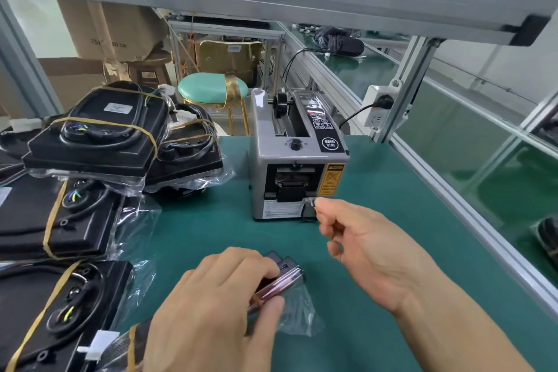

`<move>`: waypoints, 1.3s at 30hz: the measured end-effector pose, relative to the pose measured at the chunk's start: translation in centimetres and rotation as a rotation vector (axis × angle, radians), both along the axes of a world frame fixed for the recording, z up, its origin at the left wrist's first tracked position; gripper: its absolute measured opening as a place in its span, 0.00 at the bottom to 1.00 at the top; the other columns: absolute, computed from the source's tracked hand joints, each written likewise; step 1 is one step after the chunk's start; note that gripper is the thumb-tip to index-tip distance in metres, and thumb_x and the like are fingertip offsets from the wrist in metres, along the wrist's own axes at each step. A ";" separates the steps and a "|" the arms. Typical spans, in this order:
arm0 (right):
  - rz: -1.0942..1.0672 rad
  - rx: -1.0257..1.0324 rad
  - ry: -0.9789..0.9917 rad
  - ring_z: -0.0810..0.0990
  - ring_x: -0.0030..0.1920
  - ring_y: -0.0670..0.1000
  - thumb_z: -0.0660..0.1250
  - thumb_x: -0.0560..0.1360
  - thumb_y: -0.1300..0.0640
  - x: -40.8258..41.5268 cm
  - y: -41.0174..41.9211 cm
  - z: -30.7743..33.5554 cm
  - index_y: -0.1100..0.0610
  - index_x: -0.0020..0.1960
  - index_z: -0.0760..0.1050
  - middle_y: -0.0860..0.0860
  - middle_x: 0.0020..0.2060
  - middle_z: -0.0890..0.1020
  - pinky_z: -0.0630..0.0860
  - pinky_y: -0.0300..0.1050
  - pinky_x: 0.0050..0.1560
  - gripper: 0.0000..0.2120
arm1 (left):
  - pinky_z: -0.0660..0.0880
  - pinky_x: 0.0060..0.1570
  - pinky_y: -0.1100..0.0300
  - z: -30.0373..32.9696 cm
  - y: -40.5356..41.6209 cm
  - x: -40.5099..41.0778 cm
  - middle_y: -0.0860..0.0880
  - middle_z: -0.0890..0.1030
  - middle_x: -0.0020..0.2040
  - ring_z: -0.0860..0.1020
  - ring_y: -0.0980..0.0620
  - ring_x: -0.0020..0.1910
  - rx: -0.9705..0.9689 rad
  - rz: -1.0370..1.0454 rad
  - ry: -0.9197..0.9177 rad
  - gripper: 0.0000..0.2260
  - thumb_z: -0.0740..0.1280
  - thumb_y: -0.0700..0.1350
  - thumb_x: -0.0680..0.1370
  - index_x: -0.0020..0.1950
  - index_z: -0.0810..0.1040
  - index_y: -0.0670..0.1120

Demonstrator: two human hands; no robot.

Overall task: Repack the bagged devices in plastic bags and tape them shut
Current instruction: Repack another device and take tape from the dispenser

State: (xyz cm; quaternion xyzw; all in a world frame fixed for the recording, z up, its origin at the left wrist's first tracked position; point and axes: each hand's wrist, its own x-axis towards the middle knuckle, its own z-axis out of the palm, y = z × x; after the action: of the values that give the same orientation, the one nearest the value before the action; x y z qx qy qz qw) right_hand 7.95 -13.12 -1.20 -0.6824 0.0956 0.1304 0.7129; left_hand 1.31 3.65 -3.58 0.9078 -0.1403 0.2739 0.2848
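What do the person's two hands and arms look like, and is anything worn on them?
Both the left hand and the right hand are bare: no gloves, rings, watch or wristband show. The forearms are bare too, with no sleeve in view.

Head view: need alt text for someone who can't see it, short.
A person's left hand holds a small bagged device down on a green mat, while the right hand pinches a piece of clear tape at the outlet of a grey tape dispenser. Stacks of black bagged devices bound with rubber bands fill the left side.
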 end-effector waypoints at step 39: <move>0.078 -0.166 -0.122 0.79 0.49 0.39 0.74 0.59 0.58 -3.3 2.1 0.0 0.57 0.29 0.83 0.44 0.42 0.81 0.69 0.35 0.48 0.02 | 0.71 0.25 0.64 0.5 -0.2 -0.9 0.58 0.75 0.40 0.71 0.57 0.33 -0.134 0.028 0.128 0.11 0.72 0.48 0.61 0.42 0.82 0.58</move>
State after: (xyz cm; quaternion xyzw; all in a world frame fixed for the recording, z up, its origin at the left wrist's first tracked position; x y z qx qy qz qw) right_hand 4.60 -11.06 -1.24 -0.7488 0.0361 0.1080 0.6529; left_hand 0.45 3.42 -3.05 0.9042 -0.0903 0.2282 0.3494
